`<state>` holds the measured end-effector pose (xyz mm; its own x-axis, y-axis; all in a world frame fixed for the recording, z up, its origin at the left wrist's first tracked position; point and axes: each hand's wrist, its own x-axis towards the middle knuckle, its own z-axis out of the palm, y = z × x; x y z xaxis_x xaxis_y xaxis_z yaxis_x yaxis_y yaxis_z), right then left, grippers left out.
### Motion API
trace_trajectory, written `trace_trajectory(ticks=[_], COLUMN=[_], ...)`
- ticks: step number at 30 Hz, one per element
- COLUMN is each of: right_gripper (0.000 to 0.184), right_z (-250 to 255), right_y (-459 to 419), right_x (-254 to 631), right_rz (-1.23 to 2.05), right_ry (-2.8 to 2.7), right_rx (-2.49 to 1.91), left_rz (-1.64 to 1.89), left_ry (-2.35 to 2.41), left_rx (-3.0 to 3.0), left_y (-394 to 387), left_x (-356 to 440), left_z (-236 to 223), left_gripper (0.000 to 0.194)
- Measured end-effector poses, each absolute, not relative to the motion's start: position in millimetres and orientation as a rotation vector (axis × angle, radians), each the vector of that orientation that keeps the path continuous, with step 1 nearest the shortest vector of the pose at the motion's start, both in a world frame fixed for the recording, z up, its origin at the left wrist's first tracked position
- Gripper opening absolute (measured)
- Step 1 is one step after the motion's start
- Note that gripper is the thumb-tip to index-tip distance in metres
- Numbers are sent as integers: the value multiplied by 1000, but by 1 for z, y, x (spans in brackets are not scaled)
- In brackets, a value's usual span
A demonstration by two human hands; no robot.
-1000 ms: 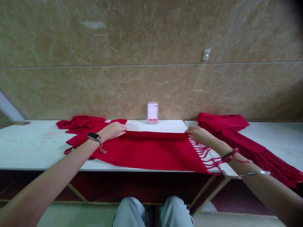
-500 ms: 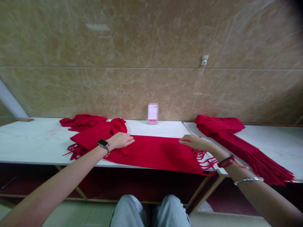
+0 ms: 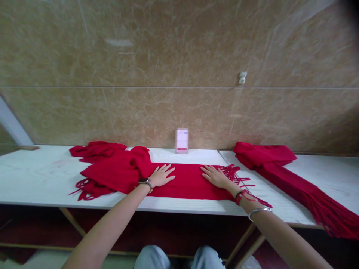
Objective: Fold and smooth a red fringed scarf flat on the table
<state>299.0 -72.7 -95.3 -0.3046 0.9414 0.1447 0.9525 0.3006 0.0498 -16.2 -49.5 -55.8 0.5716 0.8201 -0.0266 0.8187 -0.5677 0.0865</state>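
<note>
A red fringed scarf (image 3: 187, 183) lies across the white tabletop, its right part spread flat and its left part bunched in a heap. My left hand (image 3: 161, 176) rests palm down on the flat stretch beside the heap, fingers spread. Flat on the same scarf near its right fringe is my right hand (image 3: 215, 176), also with fingers apart. The fringe strands (image 3: 238, 177) at that end stick out loosely past my right wrist. Neither hand grips the cloth.
A second red scarf (image 3: 291, 183), folded lengthwise, lies at the right with its fringe over the front edge. A blurred phone-like object (image 3: 182, 141) stands against the tiled wall (image 3: 179, 112). Dark shelf compartments (image 3: 168, 228) open below the white tabletop (image 3: 33, 175).
My left hand has moved right along the scarf, and both hands now lie flat with fingers spread. The scarf's near edge has shifted back from the table's front edge and lies straighter.
</note>
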Motion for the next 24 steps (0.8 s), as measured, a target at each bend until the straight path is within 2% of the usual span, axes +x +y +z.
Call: trace_trajectory(ticks=[10, 16, 20, 24], right_gripper=[46, 47, 42, 37], right_z=[-87, -80, -58, -37], right_y=[-18, -12, -27, -47], right_x=[302, 307, 306, 298], right_rz=[-99, -59, -91, 30], right_ry=[-2455, -2395, -2391, -2496], right_rx=[-1754, -1605, -1323, -1220], left_rz=[153, 112, 198, 169], left_ry=[1454, 1449, 1250, 985], left_rx=[2743, 2715, 2851, 2907], left_y=[10, 15, 0, -14], left_x=[-11, -8, -3, 3], left_z=[-67, -62, -47, -32], left_gripper=[54, 53, 48, 55])
